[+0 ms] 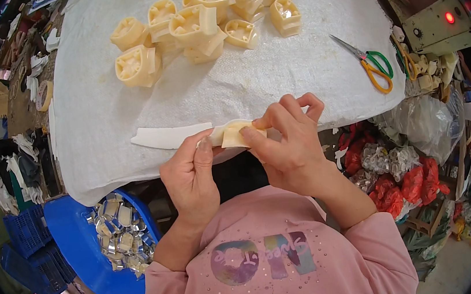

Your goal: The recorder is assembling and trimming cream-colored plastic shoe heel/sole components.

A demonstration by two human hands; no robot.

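Observation:
Just past the table's near edge, my two hands hold a small cream moulded plastic piece point(236, 136) and a white curved strip point(171, 137). My left hand point(192, 175) pinches the strip between thumb and fingers, close to the cream piece. The strip's free end reaches out to the left over the table. My right hand point(293, 146) grips the cream piece, its thumb pressed on the face and its fingers curled over the top. My fingers hide how strip and piece meet. Farther back stands a group of cream hollow plastic blocks point(192, 25), shaped like chunky shoe heels, some stacked.
A white woven sheet point(98, 116) covers the table. Scissors point(368, 62) with green and orange handles lie at the right. A blue basin point(78, 246) of silver-and-cream pieces sits lower left. Red plastic bags point(411, 185) are lower right, below a box with a red light point(440, 28).

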